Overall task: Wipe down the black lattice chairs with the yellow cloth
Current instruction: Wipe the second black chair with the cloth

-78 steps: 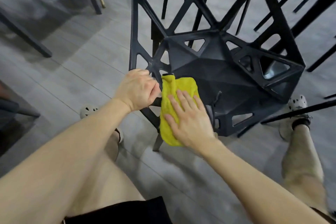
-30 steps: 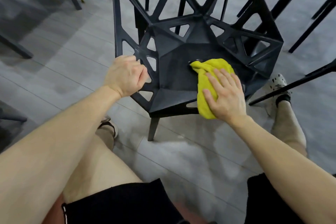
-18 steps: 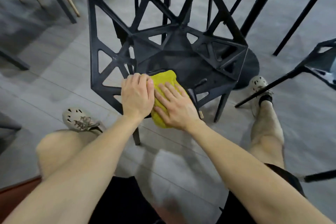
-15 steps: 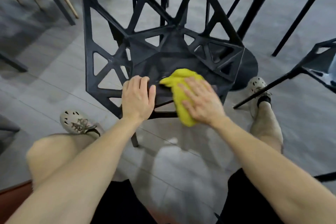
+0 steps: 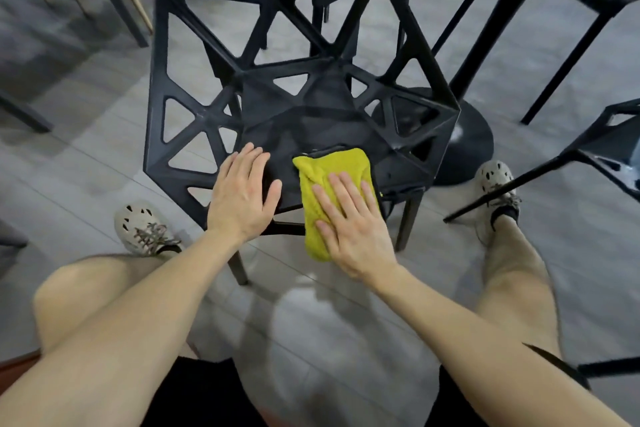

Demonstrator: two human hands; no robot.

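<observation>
From the head view, the right hand is pressing flat, fingers straight, on the yellow cloth at the front edge of the black lattice chair. The cloth's long axis is running front-to-back. The left hand is resting open just beside it, bracing the seat; unwiped seat is lying ahead.

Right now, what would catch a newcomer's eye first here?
The bright yellow cloth stands out, pressed flat under the right hand at the front of the black lattice chair. Beside it, the left hand rests flat on the seat's front edge.
</observation>
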